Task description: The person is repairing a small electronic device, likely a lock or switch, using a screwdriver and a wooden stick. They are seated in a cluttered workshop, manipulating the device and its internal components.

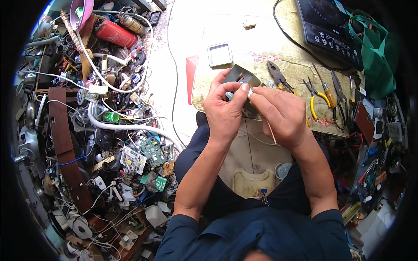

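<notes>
Above the near edge of the wooden table, my left hand is closed around a small open grey box. Inside the box some small parts show, too small to name, and a light blue-grey piece lies by my left fingers. My right hand is closed, its fingertips pinching a small white bit at my left thumb. A thin reddish-brown stick sticks out below the right palm. Fingers hide much of the box and whatever joins the stick to the white bit.
Past my hands lie a square white-rimmed frame and a small brass-coloured part. Dark-jawed pliers, yellow-handled pliers, a screwdriver and scissors lie rightward, below an induction cooker. Electronic scrap fills the left.
</notes>
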The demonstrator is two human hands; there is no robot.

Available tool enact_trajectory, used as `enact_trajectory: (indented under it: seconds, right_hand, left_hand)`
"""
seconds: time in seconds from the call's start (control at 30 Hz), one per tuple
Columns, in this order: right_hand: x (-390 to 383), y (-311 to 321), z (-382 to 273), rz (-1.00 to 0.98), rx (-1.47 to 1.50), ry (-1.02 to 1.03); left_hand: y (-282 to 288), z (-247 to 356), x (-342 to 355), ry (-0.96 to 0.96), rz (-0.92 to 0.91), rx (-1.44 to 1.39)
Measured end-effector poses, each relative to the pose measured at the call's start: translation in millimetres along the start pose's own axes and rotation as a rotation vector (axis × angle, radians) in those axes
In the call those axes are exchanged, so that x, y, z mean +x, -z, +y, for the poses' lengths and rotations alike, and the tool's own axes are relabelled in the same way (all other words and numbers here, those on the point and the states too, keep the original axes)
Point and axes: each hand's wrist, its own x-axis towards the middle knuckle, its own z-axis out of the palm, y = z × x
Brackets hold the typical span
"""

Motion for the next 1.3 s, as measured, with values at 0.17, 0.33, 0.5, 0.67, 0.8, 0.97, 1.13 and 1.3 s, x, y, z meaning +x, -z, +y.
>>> enact_trajectory:
  seconds: [0.17,0.33,0.5,0.67,0.8,0.97,1.13,1.3]
  right_hand:
    - [13,13,-1,-0.095,0.067,-0.113]
    - [8,13,11,-0.095,0.171,-0.215]
    - [-10,3,14,0.014,0.247,-0.264]
    - [-10,1,14,0.010,0.259,-0.249]
    - [-11,6,12,-0.015,0.270,-0.265]
    - [-17,6,8,0.000,0.309,-0.388]
    - [-17,4,4,0.046,0.387,-0.499]
    - [-16,6,-3,0.025,0.352,-0.479]
  left_hand:
    - [-1,0,1,-0.037,-0.024,0.051]
    - [-5,6,0,-0.019,-0.044,0.090]
    - [-4,5,-1,-0.070,-0.048,0.176]
    - [-3,7,0,-0.079,-0.029,0.187]
    - [-1,5,1,-0.097,-0.041,0.181]
    - [-2,7,0,-0.083,-0.043,0.159]
    - [-1,5,1,-0.097,-0.052,0.177]
    - [0,3,3,-0.108,-0.053,0.201]
